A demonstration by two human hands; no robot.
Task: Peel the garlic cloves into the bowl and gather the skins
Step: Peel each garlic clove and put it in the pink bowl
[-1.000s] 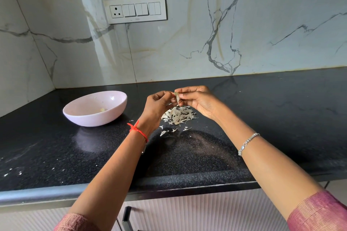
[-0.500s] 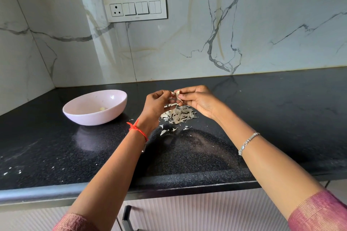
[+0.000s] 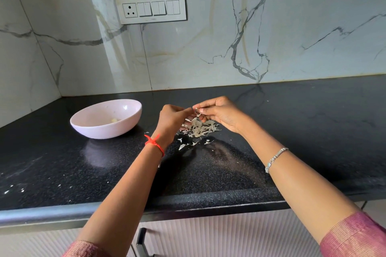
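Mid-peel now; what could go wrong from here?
1. The garlic clove pinched between left hand and right hand hangs over the skin pile, not the bowl; a slip likely drops it among skins.
2. A few stray skins lie apart from the pile on the counter; more may scatter.

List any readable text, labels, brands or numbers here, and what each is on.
No readable text.
Tiny dark mark on the white wall switch plate: too small to read.
No lettering on the pale pink round bowl, black speckled stone countertop, silver bracelet or red wrist thread.
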